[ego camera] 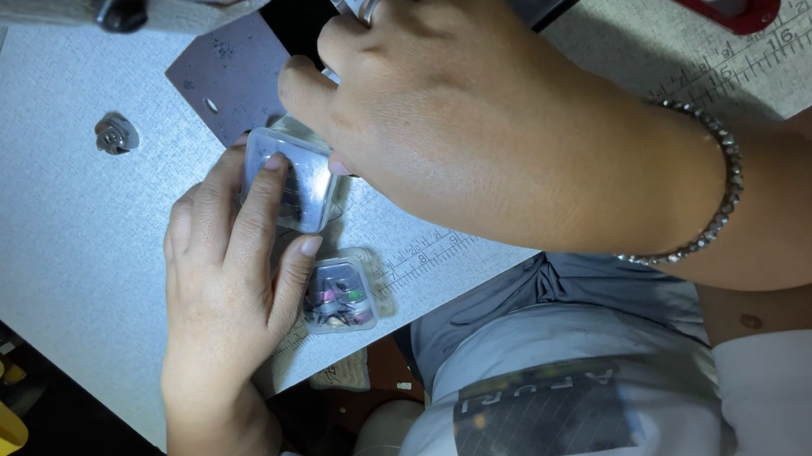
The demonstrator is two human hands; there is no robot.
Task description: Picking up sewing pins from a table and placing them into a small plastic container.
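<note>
Two hands are working one small clear box (292, 180) near the worktop (51, 195)'s front edge — left hand (229, 267) pressing it flat, right hand (433, 104) pinching its lid corner, seemingly not yet opened — another box (338, 295) lying just beside.

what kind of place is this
Probably a sewing workstation: a table with a ruler printed along its edge, a metal needle plate, and a loose bobbin case. The left hand holds a small clear box.

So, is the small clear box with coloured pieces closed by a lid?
No, the small clear box lies open beside the left hand, showing its contents.
</note>
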